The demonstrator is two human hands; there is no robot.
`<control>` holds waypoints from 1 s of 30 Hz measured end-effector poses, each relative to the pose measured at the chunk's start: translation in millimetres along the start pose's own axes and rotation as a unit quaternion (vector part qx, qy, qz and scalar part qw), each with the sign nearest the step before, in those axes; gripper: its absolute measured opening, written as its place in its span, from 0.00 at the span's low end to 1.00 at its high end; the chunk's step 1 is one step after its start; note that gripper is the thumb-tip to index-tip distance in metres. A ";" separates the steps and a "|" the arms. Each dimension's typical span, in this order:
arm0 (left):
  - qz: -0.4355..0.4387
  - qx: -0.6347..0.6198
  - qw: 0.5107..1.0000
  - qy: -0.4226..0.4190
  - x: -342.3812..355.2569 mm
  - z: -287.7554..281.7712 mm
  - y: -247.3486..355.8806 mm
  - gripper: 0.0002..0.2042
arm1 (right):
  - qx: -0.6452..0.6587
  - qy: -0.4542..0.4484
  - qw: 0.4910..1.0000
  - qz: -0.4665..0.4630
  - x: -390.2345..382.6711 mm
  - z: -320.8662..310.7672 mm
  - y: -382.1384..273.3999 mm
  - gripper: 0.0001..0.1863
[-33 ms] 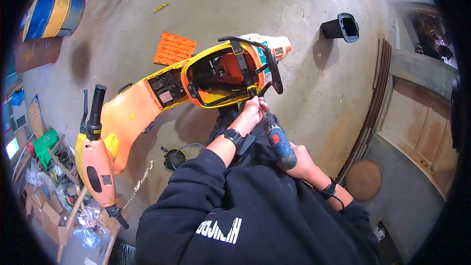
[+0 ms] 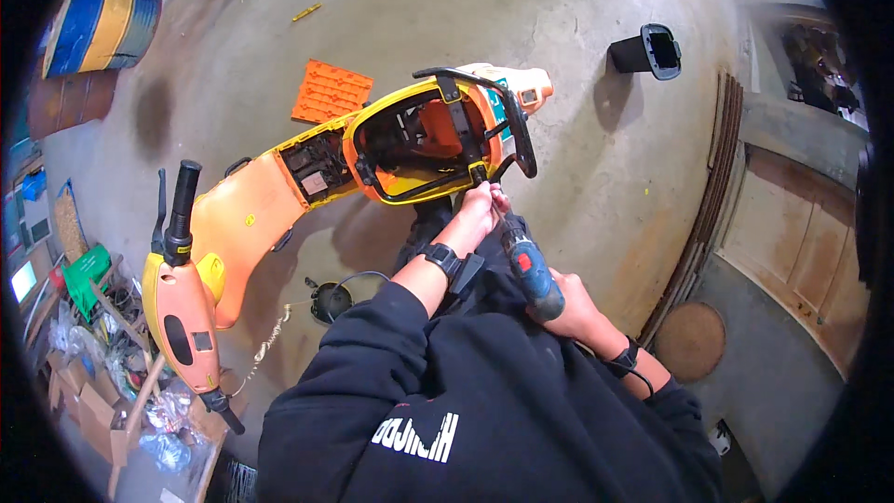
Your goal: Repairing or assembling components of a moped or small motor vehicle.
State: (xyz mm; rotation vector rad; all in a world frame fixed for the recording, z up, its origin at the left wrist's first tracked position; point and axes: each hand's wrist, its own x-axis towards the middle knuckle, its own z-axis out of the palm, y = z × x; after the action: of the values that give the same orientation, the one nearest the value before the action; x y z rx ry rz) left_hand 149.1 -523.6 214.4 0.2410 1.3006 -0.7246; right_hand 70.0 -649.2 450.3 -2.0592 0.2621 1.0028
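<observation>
An orange and yellow scooter (image 2: pixel 251 196) stands across the floor in front of me, its seat opening uncovered and a black tubular rack (image 2: pixel 523 135) around its rear. My right hand (image 2: pixel 573 307) is wrapped round the grip of a blue and black power drill (image 2: pixel 533 275), which points up toward the scooter. At the drill's front end, my left hand (image 2: pixel 480 207) is closed beside the black bracket (image 2: pixel 478 173) on the near rim of the seat opening. What its fingers pinch is hidden. An orange ribbed panel (image 2: pixel 332 91) lies beyond the scooter.
A black bin-like box (image 2: pixel 644 53) lies at the far right, and a small yellow tool (image 2: pixel 306 12) at the far left. Left are striped drums (image 2: pixel 104 28) and a cluttered bench. A round black part (image 2: pixel 331 302) with a coiled cord lies near my left arm. Boards (image 2: pixel 712 186) line the right wall.
</observation>
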 end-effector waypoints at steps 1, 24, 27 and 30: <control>0.001 -0.003 1.000 -0.003 -0.5 0.5 -0.8 0.11 | 0.005 -0.008 1.000 0.013 -0.4 -1.6 -0.7 0.16; 0.029 0.028 0.989 -0.143 -3.5 -12.1 8.8 0.08 | 0.000 -0.005 1.000 0.029 5.5 -15.3 -25.4 0.18; 0.040 0.053 0.989 -0.133 -10.4 -7.8 6.4 0.04 | -0.007 -0.009 0.999 0.030 4.5 -10.3 -19.3 0.17; 0.025 0.043 0.997 -0.052 -12.0 0.5 6.1 0.05 | -0.011 -0.009 1.000 0.000 2.0 -2.0 -21.4 0.17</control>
State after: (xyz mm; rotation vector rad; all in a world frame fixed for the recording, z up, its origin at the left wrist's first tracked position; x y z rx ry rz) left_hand 152.1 -515.0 224.3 0.3010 1.1619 -0.7412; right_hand 83.0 -636.5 461.9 -2.0693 0.2427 1.0294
